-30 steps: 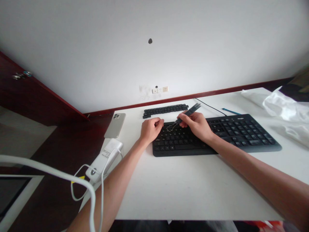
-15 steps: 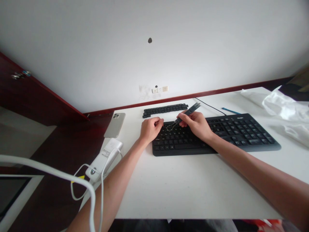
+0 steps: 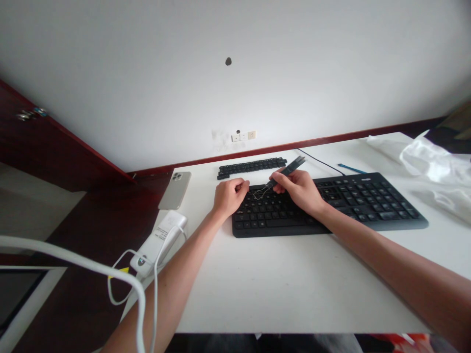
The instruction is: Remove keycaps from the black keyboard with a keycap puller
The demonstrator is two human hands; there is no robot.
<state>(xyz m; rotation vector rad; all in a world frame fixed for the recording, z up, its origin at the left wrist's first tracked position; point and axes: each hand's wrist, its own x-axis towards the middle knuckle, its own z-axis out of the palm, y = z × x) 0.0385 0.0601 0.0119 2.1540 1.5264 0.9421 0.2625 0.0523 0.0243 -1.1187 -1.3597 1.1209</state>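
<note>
A black keyboard [image 3: 279, 223] lies slightly tilted on the white desk, and some spots in its upper middle look to be without keycaps. In my right hand [image 3: 303, 191] is a wire keycap puller [image 3: 292, 168] with a dark handle, held slanting between thumb and fingers. Its wire loops point down to the left and are over the keys at the upper left; whether they grip a key cannot be seen. At the keyboard's upper left corner rests my left hand [image 3: 230, 197], fingers curled and thumb against them. The inside of that hand is hidden.
Loose black keycaps [image 3: 253, 167] stand in rows behind the keyboard. A phone [image 3: 175, 190] and a white power strip [image 3: 160, 242] with cables line the desk's left edge. A blue stick-like tool [image 3: 351, 168] and clear plastic wrapping [image 3: 434, 162] lie at the right.
</note>
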